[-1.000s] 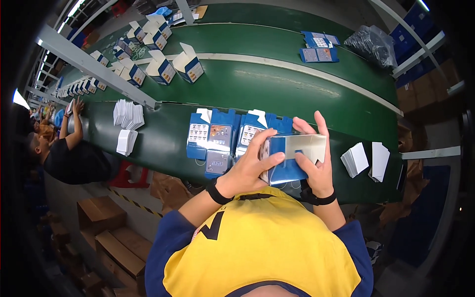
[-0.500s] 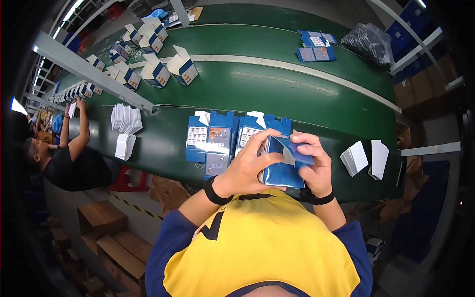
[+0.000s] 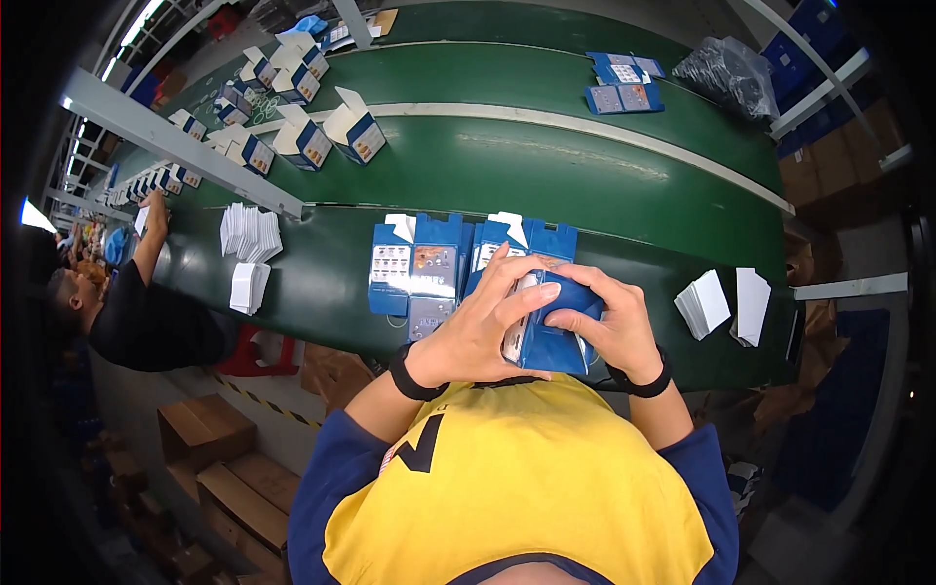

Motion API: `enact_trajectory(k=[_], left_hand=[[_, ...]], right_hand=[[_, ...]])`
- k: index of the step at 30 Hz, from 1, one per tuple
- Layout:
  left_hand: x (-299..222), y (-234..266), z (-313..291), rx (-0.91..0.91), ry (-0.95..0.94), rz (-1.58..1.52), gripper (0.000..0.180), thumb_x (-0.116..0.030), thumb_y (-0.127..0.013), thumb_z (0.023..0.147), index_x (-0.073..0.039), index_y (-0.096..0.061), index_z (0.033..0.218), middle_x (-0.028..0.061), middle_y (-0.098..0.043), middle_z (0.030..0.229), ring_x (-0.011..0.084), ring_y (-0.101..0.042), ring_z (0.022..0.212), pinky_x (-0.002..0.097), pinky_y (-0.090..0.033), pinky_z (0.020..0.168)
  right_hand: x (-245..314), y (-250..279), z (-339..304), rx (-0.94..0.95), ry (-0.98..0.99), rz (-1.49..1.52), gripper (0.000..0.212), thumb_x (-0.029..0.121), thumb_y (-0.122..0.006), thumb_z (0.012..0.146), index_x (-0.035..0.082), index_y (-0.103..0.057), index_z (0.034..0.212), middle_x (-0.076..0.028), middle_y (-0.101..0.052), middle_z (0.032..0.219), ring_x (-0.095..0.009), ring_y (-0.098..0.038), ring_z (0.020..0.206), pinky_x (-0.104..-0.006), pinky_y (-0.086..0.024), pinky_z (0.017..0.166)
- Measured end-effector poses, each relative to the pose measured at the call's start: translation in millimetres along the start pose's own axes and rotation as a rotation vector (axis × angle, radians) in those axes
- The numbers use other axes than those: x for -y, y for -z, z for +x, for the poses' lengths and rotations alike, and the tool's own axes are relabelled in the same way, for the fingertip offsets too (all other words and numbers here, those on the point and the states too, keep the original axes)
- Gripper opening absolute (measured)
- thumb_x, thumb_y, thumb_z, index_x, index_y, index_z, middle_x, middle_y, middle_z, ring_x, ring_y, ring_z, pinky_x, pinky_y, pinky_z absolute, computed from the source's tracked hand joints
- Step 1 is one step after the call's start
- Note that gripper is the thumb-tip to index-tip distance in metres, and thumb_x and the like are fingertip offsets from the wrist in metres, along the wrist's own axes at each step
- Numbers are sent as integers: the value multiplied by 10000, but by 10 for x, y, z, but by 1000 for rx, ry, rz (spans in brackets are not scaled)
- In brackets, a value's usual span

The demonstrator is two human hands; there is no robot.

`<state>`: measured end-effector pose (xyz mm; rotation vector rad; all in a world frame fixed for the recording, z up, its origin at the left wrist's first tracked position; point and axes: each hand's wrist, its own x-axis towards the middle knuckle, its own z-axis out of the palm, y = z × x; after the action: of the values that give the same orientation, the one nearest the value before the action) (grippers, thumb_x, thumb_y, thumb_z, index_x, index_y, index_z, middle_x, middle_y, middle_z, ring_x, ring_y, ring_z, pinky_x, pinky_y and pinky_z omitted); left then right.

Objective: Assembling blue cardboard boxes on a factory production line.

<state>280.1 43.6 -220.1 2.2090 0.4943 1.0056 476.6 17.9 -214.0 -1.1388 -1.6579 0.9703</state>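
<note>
Between my two hands, close to my body, is a small blue cardboard box [image 3: 552, 349]. My left hand [image 3: 487, 320] grips its left side, with the thumb lying over the top edge. My right hand [image 3: 616, 327] holds the right side, its thumb pressed on the blue flaps and its fingers curled around the far edge. Just beyond my hands lie flattened blue printed boxes [image 3: 429, 258] with white flaps, in two groups side by side on the green table. My fingers partly cover the right group.
White card stacks [image 3: 702, 304] lie at the right and more [image 3: 250, 232] at the left. Open-topped boxes [image 3: 355, 132] stand across the table at the far left. A grey metal post [image 3: 185, 141] slants over that side. Another person [image 3: 146, 307] works at the left.
The blue flaps that stood raised are now folded down over the box opening. My right hand has moved from pinching a flap to pressing on the top.
</note>
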Motion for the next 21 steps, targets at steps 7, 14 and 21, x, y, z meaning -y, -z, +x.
enact_trajectory(k=[7, 14, 21], left_hand=[[18, 17, -10, 6, 76, -14, 1085, -353, -841, 561, -97, -181, 1384, 201, -317, 1327, 410, -337, 1235, 556, -195, 1045], [36, -270, 183, -288, 41, -68, 1137, -359, -838, 570, -8, -130, 1388, 208, -275, 1377, 410, -258, 1292, 486, -202, 1063], [339, -5, 50, 36, 359, -348, 1081, -273, -835, 556, -47, -172, 1379, 181, -299, 1383, 376, -232, 1324, 493, -223, 1055]], right_hand=[[-116, 121, 4, 200, -148, 161, 648, 390, -707, 743, 23, -494, 1232, -131, -576, 1164, -230, -573, 1042, -334, -447, 882], [-89, -269, -21, -187, 65, 695, 1013, 762, -344, 747, 48, -90, 1420, -191, -175, 1445, -316, -183, 1332, -421, -160, 1075], [-545, -93, 85, -143, -37, 571, 914, 729, -261, 809, 57, -161, 1420, -156, -187, 1457, -266, -186, 1345, -413, -201, 1068]])
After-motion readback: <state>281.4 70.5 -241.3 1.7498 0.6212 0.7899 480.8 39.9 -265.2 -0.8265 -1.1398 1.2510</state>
